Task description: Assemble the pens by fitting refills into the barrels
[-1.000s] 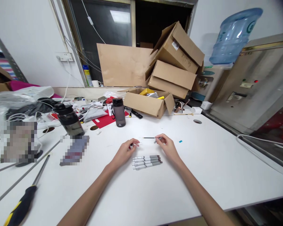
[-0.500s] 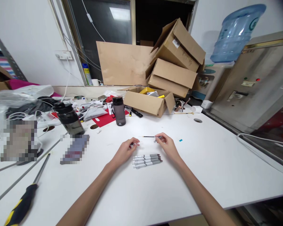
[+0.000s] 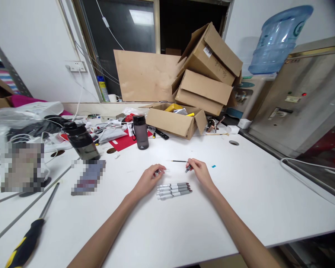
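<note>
My left hand [image 3: 153, 175] is closed on a small clear and white pen part [image 3: 166, 170], partly hidden by the fingers. To its right, my right hand [image 3: 198, 172] pinches a thin dark pen refill [image 3: 178, 161] that points left. A short grey pen piece [image 3: 188, 168] also sticks out below the right fingertips. Several white and grey pens [image 3: 173, 190] lie side by side on the white table [image 3: 167, 227], just below and between both hands.
A dark bottle [image 3: 141, 133] stands behind my hands, with an open cardboard box [image 3: 170, 123] beside it. Another bottle [image 3: 82, 141] and a screwdriver [image 3: 33, 234] are at the left. A small blue piece [image 3: 213, 166] lies right of my right hand.
My right hand has shifted slightly right with the refill, and the grey piece under its fingers now points further down. My left hand has barely moved.
</note>
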### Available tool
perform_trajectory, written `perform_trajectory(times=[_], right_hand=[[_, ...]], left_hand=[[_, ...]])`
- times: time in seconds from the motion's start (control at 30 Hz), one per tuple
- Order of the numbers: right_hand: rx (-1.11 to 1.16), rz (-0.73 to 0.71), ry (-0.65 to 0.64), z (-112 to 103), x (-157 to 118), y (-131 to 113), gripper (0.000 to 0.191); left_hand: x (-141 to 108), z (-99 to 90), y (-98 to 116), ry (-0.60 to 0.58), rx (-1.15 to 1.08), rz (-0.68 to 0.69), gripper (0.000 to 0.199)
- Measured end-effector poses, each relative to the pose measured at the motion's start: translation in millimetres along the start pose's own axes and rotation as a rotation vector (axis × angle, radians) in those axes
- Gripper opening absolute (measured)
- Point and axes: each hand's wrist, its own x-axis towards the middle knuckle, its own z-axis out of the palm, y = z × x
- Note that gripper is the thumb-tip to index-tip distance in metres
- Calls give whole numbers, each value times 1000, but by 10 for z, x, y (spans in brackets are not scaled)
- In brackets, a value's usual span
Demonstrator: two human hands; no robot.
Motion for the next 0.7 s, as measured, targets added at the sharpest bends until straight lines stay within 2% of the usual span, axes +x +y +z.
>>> perform_trajectory(times=[0.4,0.7], right_hand=[[10,4,13,-17,0,40,56],[15,-22,-40,7,-11,2,42]], left_hand=[[-9,5,-8,-15,26,5,25],[3,-3,-18,-23,24,2,25]])
